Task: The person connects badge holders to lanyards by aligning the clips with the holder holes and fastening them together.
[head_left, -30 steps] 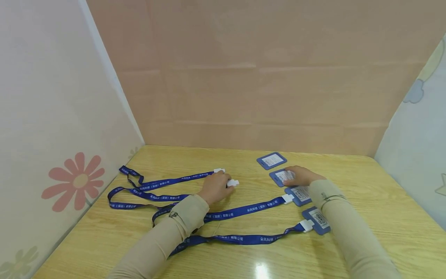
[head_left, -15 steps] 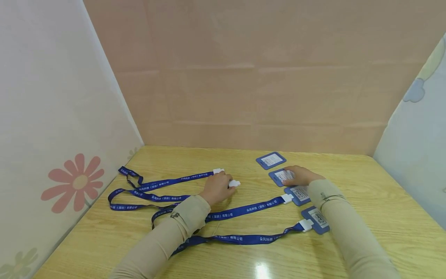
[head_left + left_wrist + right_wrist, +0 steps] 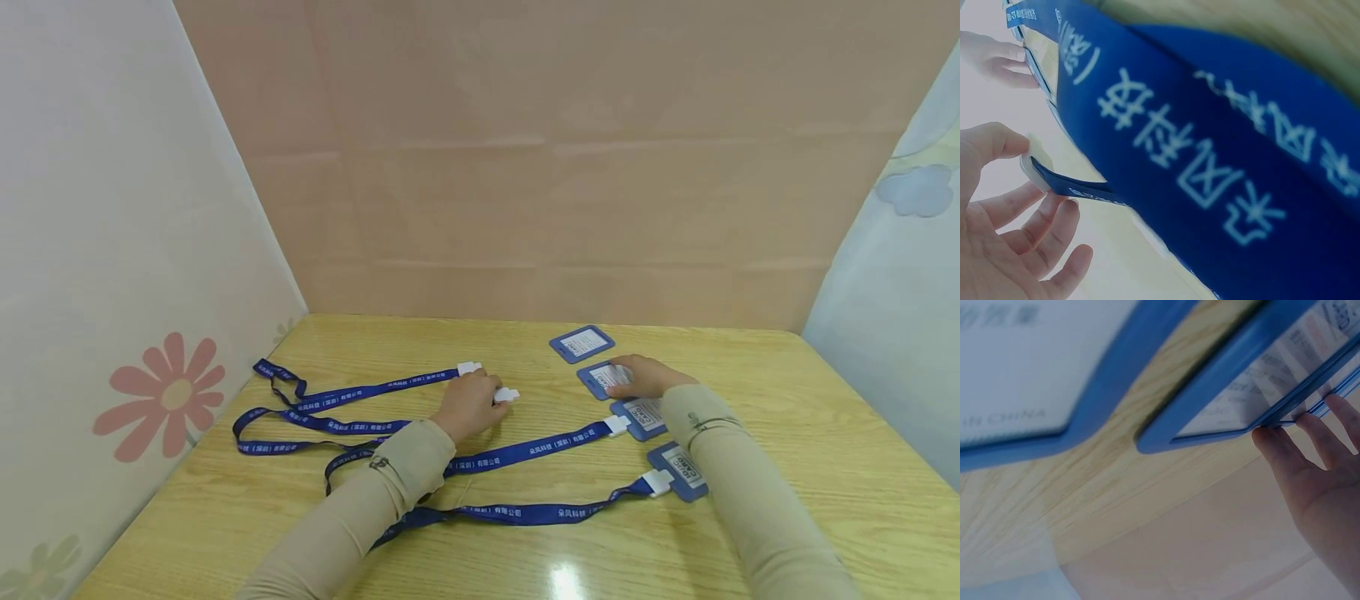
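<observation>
My left hand (image 3: pixel 467 404) pinches the white clip (image 3: pixel 507 395) of a blue lanyard between thumb and finger. In the left wrist view this clip (image 3: pixel 1035 164) sits at the fingertips, the other fingers loosely bent, and the printed blue lanyard strap (image 3: pixel 1172 144) crosses close in front. At the back right, my right hand (image 3: pixel 647 377) holds the right end of a blue badge holder (image 3: pixel 592 381), fingers on its far side and thumb on the near side. The right wrist view has the fingertips against the edge of that badge holder (image 3: pixel 1235 400).
Beyond the right hand lies another badge holder (image 3: pixel 582 344). Two more, a middle badge holder (image 3: pixel 642 418) and a near badge holder (image 3: pixel 678 472), lie joined to lanyards by white clips. A further lanyard (image 3: pixel 375 392) stretches left from its clip. Walls border the wooden table (image 3: pixel 525 567).
My left hand and the pinched clip have shifted very slightly to the right. The right hand stays at the same badge holder.
</observation>
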Available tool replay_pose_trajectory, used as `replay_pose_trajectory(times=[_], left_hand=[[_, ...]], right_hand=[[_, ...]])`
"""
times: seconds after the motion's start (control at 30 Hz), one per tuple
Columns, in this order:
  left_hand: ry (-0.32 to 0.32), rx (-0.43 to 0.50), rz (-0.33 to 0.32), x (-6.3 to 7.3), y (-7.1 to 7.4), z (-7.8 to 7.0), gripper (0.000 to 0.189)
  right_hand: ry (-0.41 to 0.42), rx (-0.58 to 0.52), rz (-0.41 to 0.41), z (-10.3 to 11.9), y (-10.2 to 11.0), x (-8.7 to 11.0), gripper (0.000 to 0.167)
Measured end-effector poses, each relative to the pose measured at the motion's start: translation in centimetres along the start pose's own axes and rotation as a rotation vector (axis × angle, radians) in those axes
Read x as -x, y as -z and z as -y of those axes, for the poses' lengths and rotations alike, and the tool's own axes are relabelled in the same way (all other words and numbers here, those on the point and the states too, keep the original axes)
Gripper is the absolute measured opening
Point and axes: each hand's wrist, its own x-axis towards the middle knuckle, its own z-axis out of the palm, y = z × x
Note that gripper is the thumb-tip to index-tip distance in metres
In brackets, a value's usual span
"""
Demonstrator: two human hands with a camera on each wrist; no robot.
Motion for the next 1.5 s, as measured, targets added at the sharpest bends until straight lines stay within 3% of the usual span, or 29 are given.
replay_pose_trajectory(times=[0.5,0.8,1.5], left_hand=[[-0.019,-0.035,0.005,-0.4,-0.2,-0.7,0.026],[-0.01,-0.035,0.025,-0.6,-0.3,-0.9,0.028],[-0.008,-0.031,0.037,-1.0,-0.3,-1.8,0.034]], right_hand=[[-0.026,-0.015,-0.005,0.3,0.0,0.5,0.076],[0.023,0.007,-0.019,0.2,0.1,0.3,0.076],[0.038,0.005,-0.015,-0.7,-0.2,-0.5,0.078]])
